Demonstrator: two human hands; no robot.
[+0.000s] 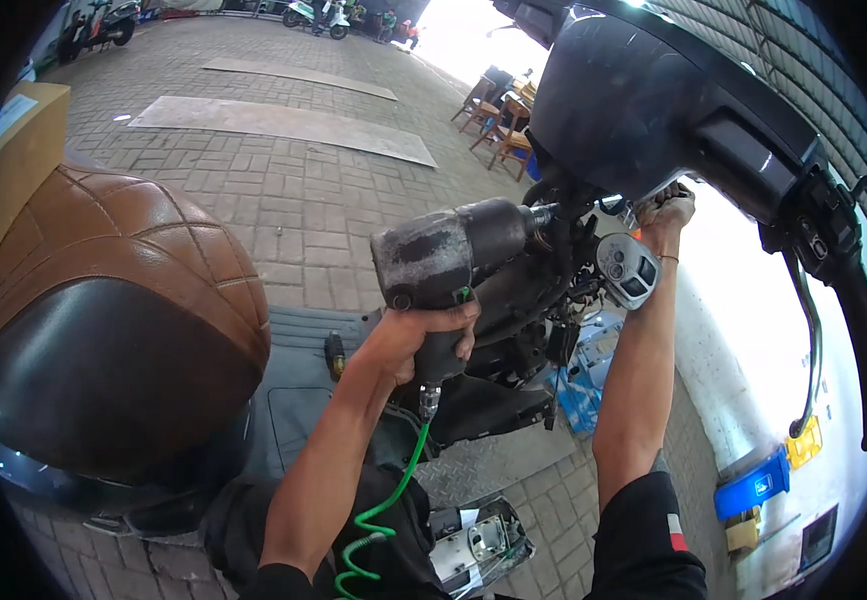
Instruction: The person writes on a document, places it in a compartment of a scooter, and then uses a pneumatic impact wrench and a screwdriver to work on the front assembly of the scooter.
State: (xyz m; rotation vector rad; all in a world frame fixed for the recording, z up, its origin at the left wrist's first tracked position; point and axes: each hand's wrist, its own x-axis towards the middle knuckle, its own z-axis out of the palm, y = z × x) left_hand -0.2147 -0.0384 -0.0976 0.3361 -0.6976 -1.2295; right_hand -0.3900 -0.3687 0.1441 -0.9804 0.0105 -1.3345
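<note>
My left hand [422, 338] is closed round the grip of a worn black pneumatic impact wrench [424, 262], index finger at the trigger. A coiled green air hose [394, 510] hangs from the base of that grip. The wrench's nose points right, against the exposed steering column [560, 230] of a scooter. My right hand [668, 208] reaches to the far side of the column, under the dark handlebar cover [644, 100]. Its fingers are curled; what they hold is hidden. A grey oval panel with openings [627, 271] sits beside my right wrist, among bare wires.
A brown and black quilted seat [124, 310] fills the left, with a cardboard box [19, 165] on it. A small dark tool [336, 355] lies on the footboard [304, 400]. The handlebar grip and brake lever [854, 340] jut out right. Below sits a removed part [484, 545].
</note>
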